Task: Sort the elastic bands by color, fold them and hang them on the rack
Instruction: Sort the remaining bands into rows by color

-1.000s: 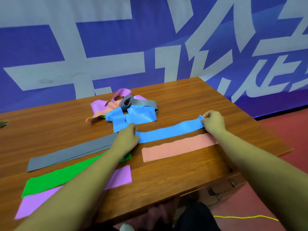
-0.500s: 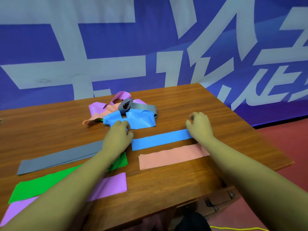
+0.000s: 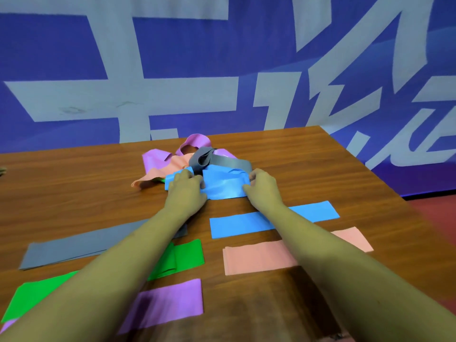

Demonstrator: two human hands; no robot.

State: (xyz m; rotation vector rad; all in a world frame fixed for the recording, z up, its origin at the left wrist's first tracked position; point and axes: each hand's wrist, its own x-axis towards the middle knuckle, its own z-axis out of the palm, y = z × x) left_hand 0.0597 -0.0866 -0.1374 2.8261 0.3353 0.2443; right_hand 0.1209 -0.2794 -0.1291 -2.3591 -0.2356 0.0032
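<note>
1. The loose blue band is found crumpled at the near side of the pile, midway along the far edge of the table. Its left end is gripped by the left hand and its right end by the right hand, with the fingers curled over it.
2. The step in hand is judged to be freeing this band for folding. It is best drawn slowly toward the near edge, so the grey band lying against it is not dragged along.
3. The ends should be matched before a crease is pressed.
4. Bare wood is seen between the pile and the folded blue band, and toward the right edge. The near half is taken up by folded rows, and no rack is seen.
</note>
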